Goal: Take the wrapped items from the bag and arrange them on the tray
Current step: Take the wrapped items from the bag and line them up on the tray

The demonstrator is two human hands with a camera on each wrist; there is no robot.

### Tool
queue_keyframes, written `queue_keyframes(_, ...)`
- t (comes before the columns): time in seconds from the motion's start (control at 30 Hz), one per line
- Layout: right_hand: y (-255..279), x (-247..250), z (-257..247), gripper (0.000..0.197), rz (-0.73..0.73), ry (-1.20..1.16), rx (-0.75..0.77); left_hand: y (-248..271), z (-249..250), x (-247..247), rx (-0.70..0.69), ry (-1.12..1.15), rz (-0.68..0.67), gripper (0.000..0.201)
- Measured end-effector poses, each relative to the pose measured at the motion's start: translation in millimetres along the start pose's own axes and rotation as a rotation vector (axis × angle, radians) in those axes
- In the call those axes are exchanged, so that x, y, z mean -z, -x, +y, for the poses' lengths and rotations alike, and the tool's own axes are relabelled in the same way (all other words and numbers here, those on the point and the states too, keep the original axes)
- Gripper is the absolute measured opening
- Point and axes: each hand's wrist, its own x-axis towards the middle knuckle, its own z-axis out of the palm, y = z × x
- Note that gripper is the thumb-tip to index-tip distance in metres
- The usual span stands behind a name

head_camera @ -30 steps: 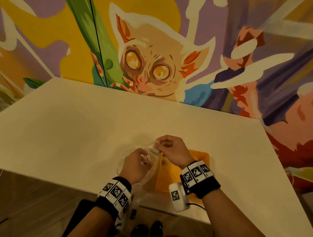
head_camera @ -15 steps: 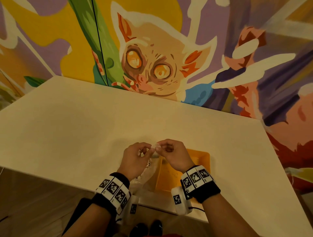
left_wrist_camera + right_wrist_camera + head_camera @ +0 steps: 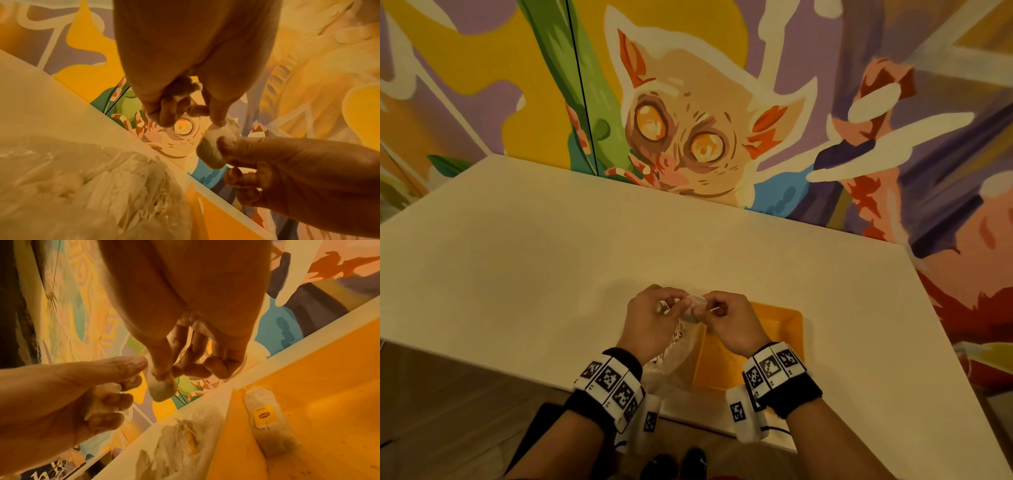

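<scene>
Both hands meet above the near edge of a pale table [image 3: 517,260]: the left hand [image 3: 650,318] and the right hand [image 3: 729,322] each pinch one end of a small wrapped item [image 3: 693,310], held aloft between them with fingers curled. Seen from the left wrist, the item [image 3: 216,146] is a soft, whitish, rounded packet, its thin wrap bunched where the fingertips squeeze it. Just below the left hand lies the bag [image 3: 185,439], clear crinkled plastic stuffed with more pale packets. Beside it, under the right hand, sits the tray [image 3: 784,329], smooth orange plastic with a low rim; one flat, papery packet with a yellow tag [image 3: 269,420] already rests on it, along the edge nearest the bag. To do the step well, the person likely should let go with the left hand, carry the item over with the right, and lay it flat beside the first, parallel and not overlapping. A light grip seems wise, as the wrap looks easily crushed. Beyond the table, a painted mural [image 3: 688,137] of a wide-eyed animal fills the wall.
</scene>
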Motion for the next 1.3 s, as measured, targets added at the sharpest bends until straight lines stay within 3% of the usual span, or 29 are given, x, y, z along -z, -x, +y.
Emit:
queue_keyframes(0.17, 0, 5, -1, 0.029, -0.022, 0.045, -0.054, 2, -2, -2, 0.035, 0.002, 0.004, 0.006)
queue_keyframes(0.3, -5, 12, 8, 0.007, 0.009, 0.125, -0.111, 4, -4, -2, 0.079, -0.012, -0.047, 0.007)
queue_keyframes(0.6, -16, 28, 30, 0.010, 0.003, 0.376, -0.426, 21, -14, -21, 0.121, -0.381, -0.399, 0.019)
queue_keyframes(0.73, -19, 23, 33, 0.016, -0.037, 0.434, -0.545, 29, -19, -32, 0.042, -0.559, -0.529, 0.024)
queue_keyframes(0.9, -25, 14, 29, 0.034, -0.088, 0.357, -0.579, 33, -24, -42, 0.017, -0.693, -0.556, 0.037)
queue_keyframes(1.3, -33, 10, 29, 0.025, -0.078, 0.300, -0.696, 33, -24, -43, 0.030, -0.682, -0.548, 0.031)
